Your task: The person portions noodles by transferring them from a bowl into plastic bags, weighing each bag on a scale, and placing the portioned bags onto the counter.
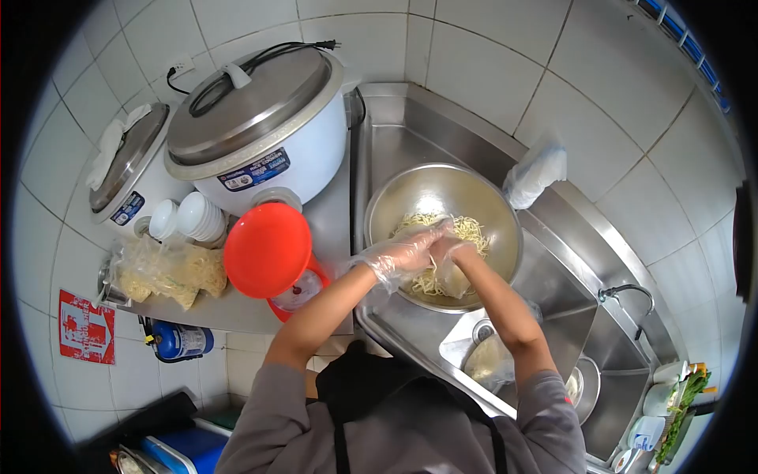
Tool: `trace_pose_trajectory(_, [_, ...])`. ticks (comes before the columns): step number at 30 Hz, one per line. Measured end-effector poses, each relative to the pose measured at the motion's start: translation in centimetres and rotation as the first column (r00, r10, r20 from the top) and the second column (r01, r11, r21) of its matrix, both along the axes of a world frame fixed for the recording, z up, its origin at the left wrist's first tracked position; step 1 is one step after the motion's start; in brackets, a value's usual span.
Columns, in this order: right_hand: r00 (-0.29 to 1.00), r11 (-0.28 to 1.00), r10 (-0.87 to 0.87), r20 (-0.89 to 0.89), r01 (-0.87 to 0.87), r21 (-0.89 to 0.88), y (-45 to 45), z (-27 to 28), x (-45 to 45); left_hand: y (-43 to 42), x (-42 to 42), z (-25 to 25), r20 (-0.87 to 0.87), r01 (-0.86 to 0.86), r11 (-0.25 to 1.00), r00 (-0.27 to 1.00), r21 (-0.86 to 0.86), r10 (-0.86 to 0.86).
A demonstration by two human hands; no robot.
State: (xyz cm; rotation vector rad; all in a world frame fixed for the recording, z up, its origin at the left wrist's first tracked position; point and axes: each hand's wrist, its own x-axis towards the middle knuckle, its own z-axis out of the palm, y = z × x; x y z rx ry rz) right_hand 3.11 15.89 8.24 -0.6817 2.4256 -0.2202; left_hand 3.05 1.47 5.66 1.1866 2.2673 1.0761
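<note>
Noodles (472, 229) around the two-handed grip (437, 243), inside the metal bowl (395, 197).

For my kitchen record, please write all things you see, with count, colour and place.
Rice cookers: 2, white, steel lids, back left
Cup stacks: white, before cookers
Noodle bags: clear, yellowish inside, left counter
Scale dish: 1, red, left counter
Large bowl: 1, silver, centre
Noodles: one heap, pale yellow, inside it
Plastic bag: whitish, behind bowl
Filled bag: 1, clear, below bowl
Faucet: 1, silver, right
Leaves: bunch, green, far right
Extinguisher: 1, blue, lower left
Sign: 1, red and white, left wall
Hands: 2, clear gloves, over noodles
</note>
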Motion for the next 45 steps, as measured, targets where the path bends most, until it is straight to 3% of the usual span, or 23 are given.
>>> trace_pose_trajectory(2, [1.000,0.995,-0.002,0.003,0.002,0.102,-0.7,3.5,-1.0,-0.6,0.0,3.0,-0.022,-0.147,0.989,0.989,-0.035,0.146])
trace_pose_trajectory(3, [1.000,0.987,0.001,0.007,-0.002,0.159,-0.8,5.5,-1.2,-1.3,-0.5,3.6,0.185,-0.145,0.980,0.975,0.133,0.120])
trace_pose_trajectory(4, [0.994,0.975,-0.078,-0.081,0.059,-0.212,1.2,7.2,-0.9,-2.2,-0.9,3.8,0.385,-0.176,0.938,0.921,0.299,0.050])
trace_pose_trajectory(5, [0.975,0.826,-0.184,-0.121,0.086,-0.557,3.5,8.9,-0.3,-2.9,-1.1,4.1,0.556,-0.236,0.862,0.829,0.448,-0.061])
trace_pose_trajectory(6, [0.944,0.805,-0.292,-0.156,0.154,-0.573,3.8,11.7,0.7,-3.4,-1.0,6.3,0.620,-0.253,0.895,0.784,0.367,-0.033])
trace_pose_trajectory(7, [0.896,0.775,-0.400,-0.192,0.219,-0.593,4.2,13.5,1.2,-3.3,-1.0,7.6,0.592,-0.252,0.891,0.806,0.377,-0.023])
trace_pose_trajectory(10, [0.913,0.371,-0.372,0.167,0.311,-0.875,7.7,12.7,1.6,-2.8,-0.3,11.3,0.490,-0.240,0.915,0.870,0.326,0.054])
trace_pose_trajectory(13, [0.814,0.083,-0.558,0.162,0.249,-0.965,8.2,11.4,2.6,-2.8,-1.8,10.8,0.106,-0.271,0.954,0.960,0.129,0.259])
trace_pose_trajectory(14, [0.668,-0.015,-0.703,0.245,0.331,-0.943,8.7,10.6,2.5,-3.0,-2.0,10.7,0.033,-0.290,0.953,0.957,0.091,0.288])
trace_pose_trajectory(17, [0.737,0.223,-0.653,0.175,0.408,-0.885,9.5,7.6,2.9,-3.5,-1.8,11.0,0.074,-0.309,0.946,0.950,0.098,0.302])
trace_pose_trajectory(19, [0.760,0.555,-0.624,-0.183,0.266,-0.788,7.1,4.2,3.6,-3.5,-1.2,11.4,0.045,-0.330,0.939,0.944,0.094,0.327])
trace_pose_trajectory(21, [0.795,0.724,-0.537,-0.284,0.261,-0.638,4.3,0.2,2.6,-3.3,-1.4,10.6,0.156,-0.329,0.927,0.940,0.182,0.303])
trace_pose_trajectory(24, [0.816,0.605,-0.578,0.010,0.437,-0.665,1.6,-0.1,1.4,-3.8,-2.8,9.6,0.086,-0.322,0.906,0.947,0.276,0.310])
trace_pose_trajectory(25, [0.850,0.702,-0.526,0.037,0.459,-0.545,2.1,2.2,0.8,-4.3,-3.3,9.6,0.027,-0.317,0.900,0.946,0.301,0.324])
trace_pose_trajectory(26, [0.875,0.786,-0.477,0.077,0.464,-0.409,3.6,4.3,0.6,-5.0,-3.2,10.6,0.143,-0.377,0.890,0.926,0.258,0.351])
trace_pose_trajectory(28, [0.864,0.321,-0.394,0.312,0.448,-0.835,8.4,2.6,-0.9,-5.9,-2.5,12.6,0.264,-0.456,0.873,0.875,0.173,0.405])
trace_pose_trajectory(30, [0.804,0.230,-0.522,0.285,0.454,-0.861,9.3,8.5,-0.1,-5.7,-2.2,13.0,0.167,-0.487,0.867,0.868,0.108,0.467])
trace_pose_trajectory(32, [0.761,0.467,-0.649,0.008,0.406,-0.785,8.1,14.6,0.0,-4.2,-2.6,11.7,-0.053,-0.479,0.875,0.874,0.069,0.483])
trace_pose_trajectory(34, [0.685,0.407,-0.728,-0.005,0.427,-0.807,4.2,20.6,1.8,-2.5,-3.9,7.7,-0.301,-0.452,0.886,0.835,0.104,0.461])
trace_pose_trajectory(36, [0.687,0.345,-0.725,-0.040,0.313,-0.885,4.0,22.7,0.1,-1.2,-3.3,6.9,-0.340,-0.432,0.900,0.840,0.053,0.423])
trace_pose_trajectory(39, [0.658,0.106,-0.753,-0.015,0.098,-0.990,2.5,27.4,0.4,-0.4,-2.7,6.1,0.253,-0.396,0.907,0.871,-0.143,0.421])
trace_pose_trajectory(40, [0.648,-0.038,-0.760,0.048,0.031,-0.999,1.5,29.2,1.2,-0.4,-2.3,5.9,0.294,-0.387,0.916,0.868,-0.107,0.401])
trace_pose_trajectory(45, [0.599,0.004,-0.790,-0.134,-0.213,-0.977,4.1,35.5,-1.0,0.8,-2.3,1.8,0.338,-0.431,0.902,0.852,0.019,0.400])
